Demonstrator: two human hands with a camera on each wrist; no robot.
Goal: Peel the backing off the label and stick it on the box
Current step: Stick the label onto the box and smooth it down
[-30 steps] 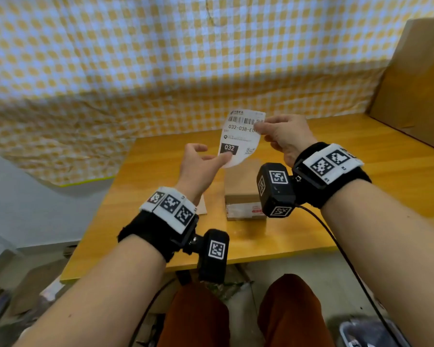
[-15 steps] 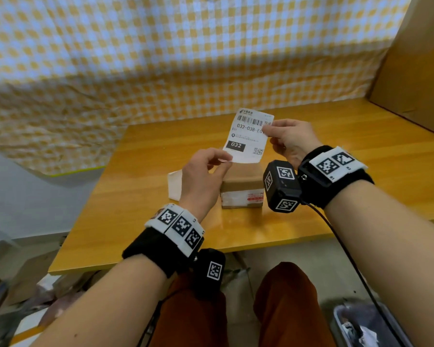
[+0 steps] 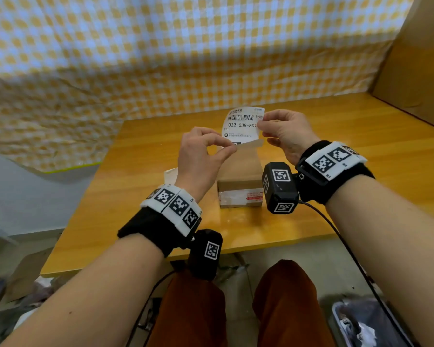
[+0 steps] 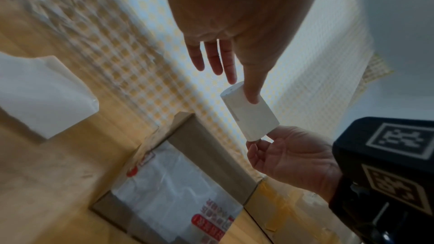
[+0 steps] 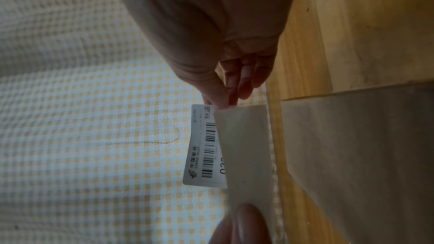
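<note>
A white shipping label (image 3: 242, 122) with a barcode and "032-038-E01" is held upright above a small brown cardboard box (image 3: 239, 181) on the wooden table (image 3: 135, 184). My right hand (image 3: 261, 122) pinches the label's upper right corner. My left hand (image 3: 232, 146) pinches its lower edge, which is bent forward so that a blank strip shows. In the right wrist view the blank flap (image 5: 244, 155) covers part of the printed label (image 5: 203, 151). The left wrist view shows the label's white back (image 4: 250, 116) over the box (image 4: 187, 173), which carries an old white sticker.
White paper (image 3: 171, 172) lies on the table left of the box, seen also as white paper (image 4: 42, 96). A yellow checked cloth (image 3: 161, 58) hangs behind. A large cardboard sheet (image 3: 416, 58) stands at the right. A bin (image 3: 368, 324) sits on the floor at the lower right.
My left hand went from touching the label's bottom edge to pinching it and bending it forward. My right hand kept its hold on the top corner, still above the box.
</note>
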